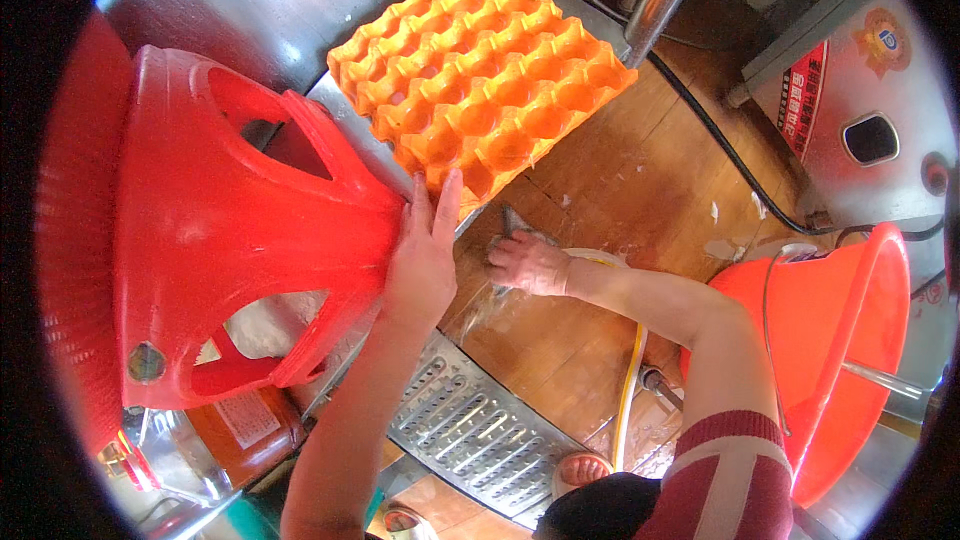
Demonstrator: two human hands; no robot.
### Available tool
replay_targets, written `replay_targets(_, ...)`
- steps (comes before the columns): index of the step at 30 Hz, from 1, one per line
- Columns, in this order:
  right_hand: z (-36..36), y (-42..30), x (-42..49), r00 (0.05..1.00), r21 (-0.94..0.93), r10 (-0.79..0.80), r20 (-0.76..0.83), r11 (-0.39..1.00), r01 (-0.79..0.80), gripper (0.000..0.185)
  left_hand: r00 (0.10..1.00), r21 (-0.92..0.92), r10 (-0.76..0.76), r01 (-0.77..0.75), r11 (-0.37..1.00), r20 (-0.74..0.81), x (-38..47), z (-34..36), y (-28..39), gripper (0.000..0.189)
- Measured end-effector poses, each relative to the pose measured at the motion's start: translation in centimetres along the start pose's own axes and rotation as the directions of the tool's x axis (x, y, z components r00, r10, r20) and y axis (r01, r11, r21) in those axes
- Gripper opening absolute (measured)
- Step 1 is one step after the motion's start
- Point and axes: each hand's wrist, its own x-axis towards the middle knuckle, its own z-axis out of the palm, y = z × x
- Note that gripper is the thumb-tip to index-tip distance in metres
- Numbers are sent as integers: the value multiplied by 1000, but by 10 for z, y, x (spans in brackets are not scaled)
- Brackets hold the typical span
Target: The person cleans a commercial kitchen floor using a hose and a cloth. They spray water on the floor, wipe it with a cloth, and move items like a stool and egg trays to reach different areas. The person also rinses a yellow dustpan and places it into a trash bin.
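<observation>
My left hand (424,262) rests with its fingers extended against the near corner of an orange egg tray (480,82), beside the edge of a red plastic stool (262,217). The tray lies on a metal surface. Lower and to the right, my right hand (529,262) is closed around a wet grey cloth (514,225) on the brown tiled floor (570,345). Part of the cloth sticks out past the fingers; the rest is hidden by the hand.
An orange-red bucket (795,322) stands at the right, near a metal appliance (900,105). A black cable (712,135) and a yellow-white hose (632,390) cross the floor. A slotted metal drain cover (472,420) lies below the hands. A metal leg (667,0) rises at the top.
</observation>
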Motion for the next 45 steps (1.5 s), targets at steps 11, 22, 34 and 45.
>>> replay_targets(11, -50, 144, -174, 203, 14, 865, -459, 235, -972, 25, 999, 93, 24, -21, 995, -30, -1, 5, -5, 86)
replay_targets(22, -23, 61, -107, 635, -237, 709, -306, 589, -772, 31, 999, 95, 18, -13, 995, -47, -3, 4, -3, 85)
replay_targets(34, 35, -83, 43, 299, 430, 953, 54, 248, -868, 37, 801, -599, -523, 580, 553, 293, -171, 125, 46, 46)
replay_targets(45, -12, 12, -16, -313, 714, 881, -355, 39, -699, 41, 616, -724, -392, 642, -252, 683, -173, 150, 79, 28)
